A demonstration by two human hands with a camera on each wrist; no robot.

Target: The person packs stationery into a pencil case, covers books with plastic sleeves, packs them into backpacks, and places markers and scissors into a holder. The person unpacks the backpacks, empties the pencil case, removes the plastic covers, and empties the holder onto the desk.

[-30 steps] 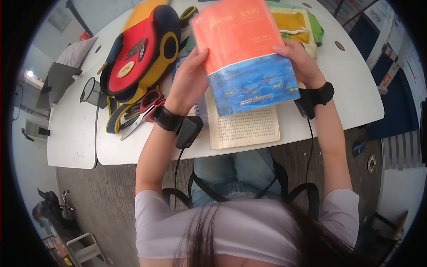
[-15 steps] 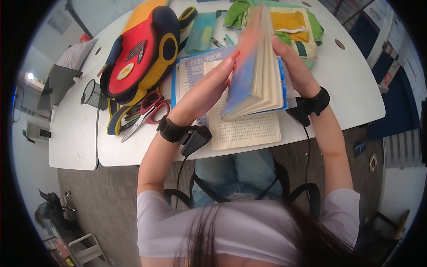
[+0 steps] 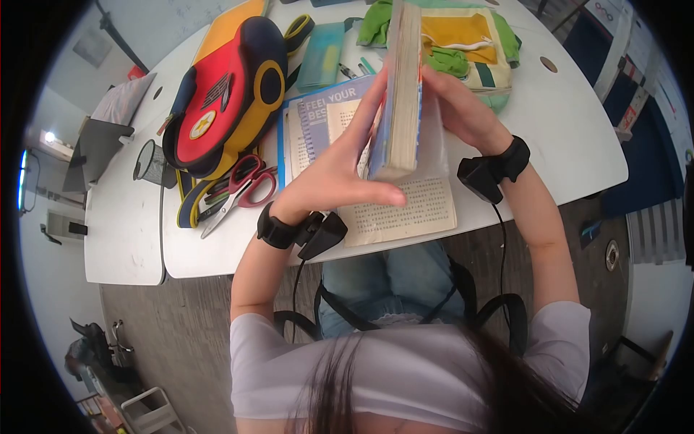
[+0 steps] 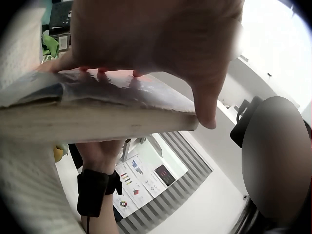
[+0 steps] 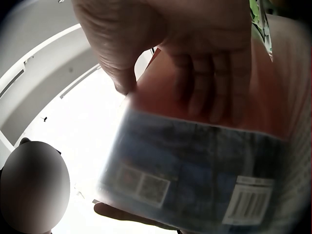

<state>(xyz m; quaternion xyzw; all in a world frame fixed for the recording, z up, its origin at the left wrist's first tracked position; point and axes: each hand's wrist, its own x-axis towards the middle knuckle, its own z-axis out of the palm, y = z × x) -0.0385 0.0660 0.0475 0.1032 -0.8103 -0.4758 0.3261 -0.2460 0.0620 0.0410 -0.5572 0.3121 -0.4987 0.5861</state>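
A thick book (image 3: 407, 108) in a clear plastic cover stands on edge above the table, its page edges facing me. My left hand (image 3: 329, 173) lies along one cover with straight fingers, its thumb spread away toward me. Against the other cover rest the straight fingers of my right hand (image 3: 470, 116). The right wrist view shows the orange and dark blue cover (image 5: 195, 156) with a barcode, the thumb at its edge. Below the book, printed pages (image 3: 416, 217) lie on the table beside a spiral notebook (image 3: 309, 119).
Left of the pages lie red-handled scissors (image 3: 242, 188) and a red, yellow and navy backpack (image 3: 235, 87). A mesh pen cup (image 3: 150, 163) lies tipped at the far left. Behind are a teal pouch (image 3: 322, 54) and a cream and green bag (image 3: 499, 54).
The book has turned from its front cover facing me to standing edge-on, and its fanned pages have closed together. My left hand has shifted right, its thumb now spread out.
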